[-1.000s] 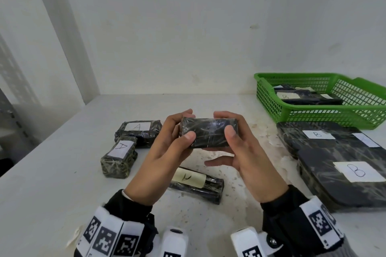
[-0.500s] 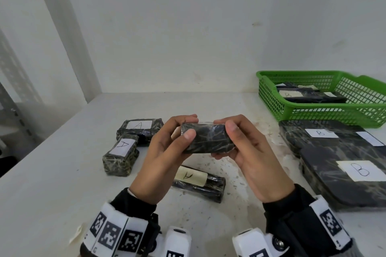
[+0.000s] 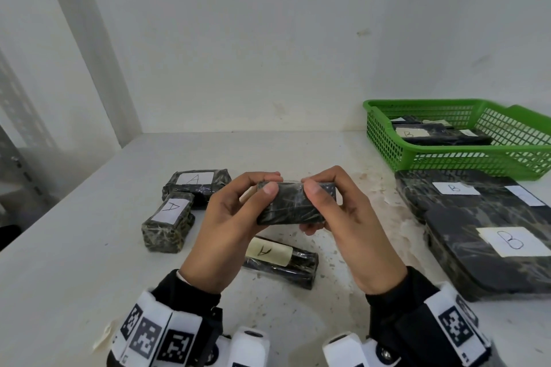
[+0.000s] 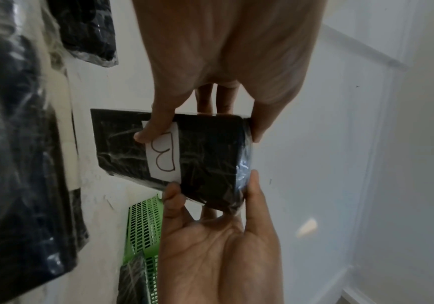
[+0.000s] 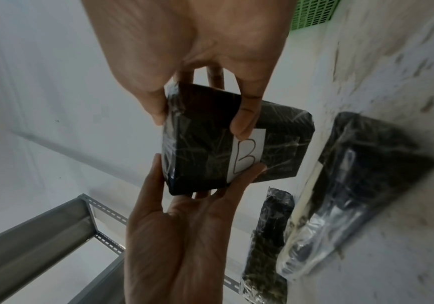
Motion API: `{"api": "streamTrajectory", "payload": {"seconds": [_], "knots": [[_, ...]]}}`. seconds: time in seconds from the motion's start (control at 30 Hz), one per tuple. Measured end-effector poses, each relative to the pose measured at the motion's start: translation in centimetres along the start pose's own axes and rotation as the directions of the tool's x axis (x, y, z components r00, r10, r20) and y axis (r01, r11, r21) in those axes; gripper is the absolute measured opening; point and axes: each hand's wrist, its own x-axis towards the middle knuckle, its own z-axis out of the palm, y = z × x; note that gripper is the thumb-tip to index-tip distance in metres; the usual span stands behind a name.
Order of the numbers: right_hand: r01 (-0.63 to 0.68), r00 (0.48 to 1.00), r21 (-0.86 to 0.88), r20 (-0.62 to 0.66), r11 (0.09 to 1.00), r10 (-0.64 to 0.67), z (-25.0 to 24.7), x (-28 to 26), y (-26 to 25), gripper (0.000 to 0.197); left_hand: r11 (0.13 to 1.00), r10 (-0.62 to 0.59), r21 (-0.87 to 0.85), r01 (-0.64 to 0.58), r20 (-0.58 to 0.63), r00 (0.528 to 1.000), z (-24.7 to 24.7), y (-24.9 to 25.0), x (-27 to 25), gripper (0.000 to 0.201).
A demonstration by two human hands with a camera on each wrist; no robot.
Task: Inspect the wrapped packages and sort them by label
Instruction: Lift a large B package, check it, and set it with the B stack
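Gripping a small wrapped package (image 3: 293, 202) between them above the table (image 3: 74, 247), the left hand (image 3: 229, 232) and right hand (image 3: 343, 232) expose its "B" label (image 4: 163, 152).

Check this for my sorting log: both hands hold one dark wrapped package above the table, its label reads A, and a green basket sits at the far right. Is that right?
Not quite: the label on the held package reads B, not A, as both wrist views show. The rest stands: the left hand and right hand hold it above the table, and the green basket sits at the far right.
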Motion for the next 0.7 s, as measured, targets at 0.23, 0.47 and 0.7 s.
{"api": "streamTrajectory", "payload": {"seconds": [0.23, 0.47, 0.7], "knots": [[0.008, 1.000, -0.057, -0.014, 0.998, -0.008, 0.26, -0.13, -0.17, 0.030, 1.000, 0.013, 0.019, -0.014, 0.025, 1.000, -0.18, 0.04, -0.25, 0.035], [-0.038, 0.999, -0.062, -0.024, 0.997, 0.037, -0.08, 0.05, 0.03, 0.034, 0.999, -0.022, 0.037, 0.020, 0.060, 0.998, -0.12, 0.14, -0.24, 0.045], [0.028, 0.999, -0.138, -0.012, 0.990, -0.030, 0.16, 0.01, 0.50, 0.034, 0.999, -0.030, -0.032, 0.033, 0.065, 0.997, -0.22, 0.59, -0.34, 0.047]]}}
